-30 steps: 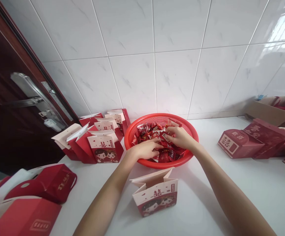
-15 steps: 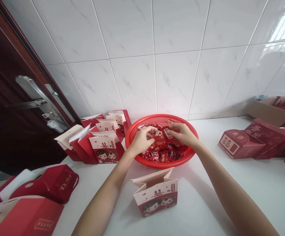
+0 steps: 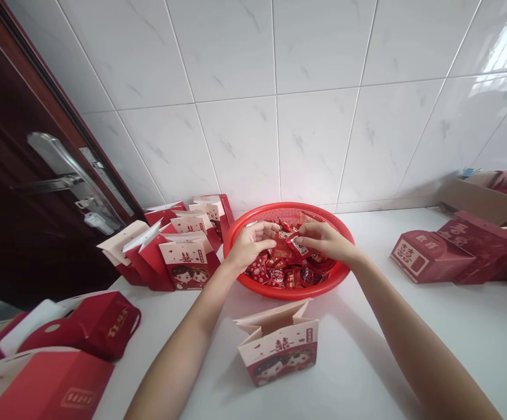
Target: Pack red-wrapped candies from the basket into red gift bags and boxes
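A red plastic basket holds many red-wrapped candies. Over its left part is my left hand, fingers apart and curved, with nothing seen between thumb and fingers. My right hand pinches a red and white candy packet over the right part of the basket. In front of the basket, an open paper bag, cream above and red below with two cartoon faces, stands upright on the white table. Neither hand touches the bag.
Several similar bags stand at the back left. Red boxes lie at the front left, near a dark door. More red boxes and a cardboard box are at the right. A tiled wall rises behind.
The fingers of my left hand have spread a little. The packet in my right hand has tilted and shifted slightly. The bag has stayed in place.
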`<state>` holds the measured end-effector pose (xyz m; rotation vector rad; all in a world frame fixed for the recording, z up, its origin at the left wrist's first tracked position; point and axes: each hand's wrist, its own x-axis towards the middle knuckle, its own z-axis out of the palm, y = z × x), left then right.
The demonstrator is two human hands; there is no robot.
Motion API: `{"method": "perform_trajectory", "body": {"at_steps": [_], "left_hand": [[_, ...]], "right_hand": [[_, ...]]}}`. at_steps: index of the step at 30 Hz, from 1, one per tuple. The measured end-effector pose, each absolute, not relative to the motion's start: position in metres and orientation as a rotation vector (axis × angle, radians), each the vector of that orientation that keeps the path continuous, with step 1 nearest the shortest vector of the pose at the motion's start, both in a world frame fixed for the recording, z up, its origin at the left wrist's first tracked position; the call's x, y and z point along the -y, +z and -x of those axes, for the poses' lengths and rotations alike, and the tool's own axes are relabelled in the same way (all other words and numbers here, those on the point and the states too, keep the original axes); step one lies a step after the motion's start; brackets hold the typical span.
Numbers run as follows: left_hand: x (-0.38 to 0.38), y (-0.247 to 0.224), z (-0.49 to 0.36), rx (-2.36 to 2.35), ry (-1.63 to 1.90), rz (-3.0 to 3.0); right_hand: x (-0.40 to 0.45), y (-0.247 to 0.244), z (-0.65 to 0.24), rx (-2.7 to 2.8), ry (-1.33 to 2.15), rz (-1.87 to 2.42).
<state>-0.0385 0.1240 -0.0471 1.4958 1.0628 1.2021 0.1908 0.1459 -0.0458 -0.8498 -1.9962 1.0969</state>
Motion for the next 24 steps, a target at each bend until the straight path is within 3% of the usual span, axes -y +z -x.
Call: {"method": "perform_trajectory", "body": {"at_steps": [7,24], "left_hand": [[-0.121,-0.044,0.036,-1.069,1.001,-1.478],[-0.119,-0.047,0.040,-1.069,0.716,-1.610]], "right_hand": [[-0.144,-0.044,-0.190,1.906,1.230,0.842],[-0.137,-0.043,-0.173,1.877,0.951,0.775]]}}
